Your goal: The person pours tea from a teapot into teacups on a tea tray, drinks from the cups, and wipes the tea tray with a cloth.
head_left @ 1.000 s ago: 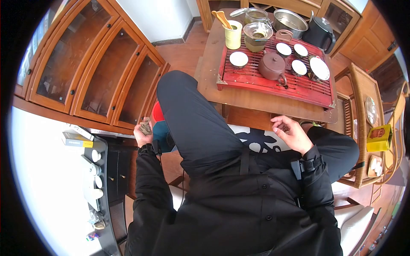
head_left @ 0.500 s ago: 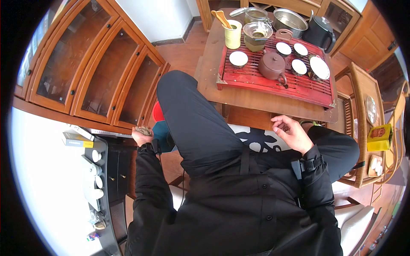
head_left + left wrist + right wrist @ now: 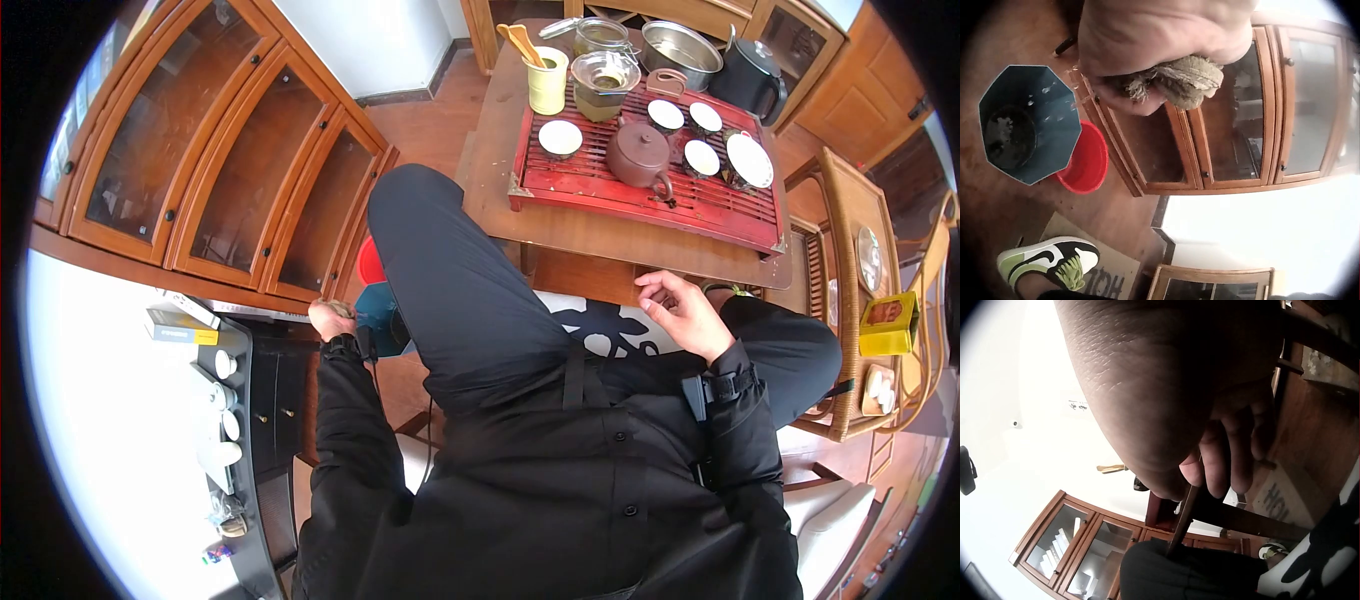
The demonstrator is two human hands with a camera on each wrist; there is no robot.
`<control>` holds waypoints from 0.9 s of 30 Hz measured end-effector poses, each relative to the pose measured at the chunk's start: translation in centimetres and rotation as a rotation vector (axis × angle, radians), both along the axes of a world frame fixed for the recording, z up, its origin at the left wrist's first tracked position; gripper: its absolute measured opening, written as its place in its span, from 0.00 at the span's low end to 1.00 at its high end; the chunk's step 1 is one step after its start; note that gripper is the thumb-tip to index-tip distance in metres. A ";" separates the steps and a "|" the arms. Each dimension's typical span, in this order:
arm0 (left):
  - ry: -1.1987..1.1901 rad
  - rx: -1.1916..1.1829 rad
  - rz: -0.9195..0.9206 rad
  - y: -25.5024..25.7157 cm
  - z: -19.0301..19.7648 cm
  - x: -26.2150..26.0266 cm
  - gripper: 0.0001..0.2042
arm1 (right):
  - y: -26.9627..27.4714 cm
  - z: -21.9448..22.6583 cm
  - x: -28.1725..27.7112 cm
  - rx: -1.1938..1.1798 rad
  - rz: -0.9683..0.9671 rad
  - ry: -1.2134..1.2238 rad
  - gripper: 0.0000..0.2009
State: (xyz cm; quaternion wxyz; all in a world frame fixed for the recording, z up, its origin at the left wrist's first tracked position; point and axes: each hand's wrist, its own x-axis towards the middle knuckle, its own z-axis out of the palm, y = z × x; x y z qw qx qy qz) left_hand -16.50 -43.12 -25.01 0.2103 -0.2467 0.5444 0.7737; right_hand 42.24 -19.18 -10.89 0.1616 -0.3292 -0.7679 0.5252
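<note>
My left hand point(image 3: 328, 320) grips a crumpled greyish-brown cloth point(image 3: 1191, 81) with a frayed edge, bunched inside the curled fingers; most of it is hidden by the hand. It is held out beside my left knee, near a blue-grey faceted bin point(image 3: 1054, 94) with a dark, wet-looking bottom. A red bucket point(image 3: 1094, 162) stands against that bin. Over my lap, my right hand point(image 3: 685, 312) hangs with loosely curled fingers and nothing in them, short of the table's near edge.
On the table point(image 3: 490, 210) a red slatted tea tray point(image 3: 590, 195) carries a brown teapot point(image 3: 640, 152), several white-lined cups and a pale green utensil holder point(image 3: 547, 85). Behind stand a metal basin point(image 3: 680, 50) and black kettle point(image 3: 745, 80). Glass-door cabinets point(image 3: 235, 190) line the left side.
My left hand has turned over, from palm up with the cloth showing to knuckles up with the cloth mostly covered. The right hand has stayed in place.
</note>
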 end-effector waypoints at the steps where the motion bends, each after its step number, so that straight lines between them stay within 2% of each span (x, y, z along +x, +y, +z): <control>1: 0.000 0.000 0.000 -0.1 -0.1 -0.2 0.22 | 0.0 0.0 0.0 0.001 -0.001 -0.004 0.15; 7: 0.021 0.001 -0.045 -0.3 0.1 -0.5 0.18 | 0.0 0.0 0.0 0.006 -0.002 -0.006 0.15; 9: 0.052 0.020 -0.052 -0.5 -0.7 -1.1 0.23 | 0.0 0.0 0.0 0.006 -0.002 -0.002 0.15; 16: 0.057 0.048 -0.080 -1.0 -1.3 -1.5 0.23 | 0.1 -0.1 0.0 0.008 0.000 -0.005 0.15; 18: 0.051 0.123 0.016 -0.5 0.3 -0.3 0.24 | 0.0 0.0 0.0 0.003 -0.001 -0.007 0.15; 22: 0.060 0.156 0.003 -1.1 -0.2 -0.7 0.20 | 0.0 -0.1 0.0 0.004 0.000 -0.009 0.15; 24: -0.039 0.210 0.098 -0.8 -0.2 -0.8 0.13 | 0.1 -0.1 0.0 0.003 0.001 -0.007 0.15; 26: -0.043 0.261 0.090 -1.1 -1.2 -1.5 0.12 | 0.1 -0.1 0.0 0.002 0.003 -0.005 0.15; 27: -0.047 0.312 0.083 -1.2 -1.7 -1.9 0.14 | 0.1 -0.1 0.0 -0.003 0.001 -0.007 0.15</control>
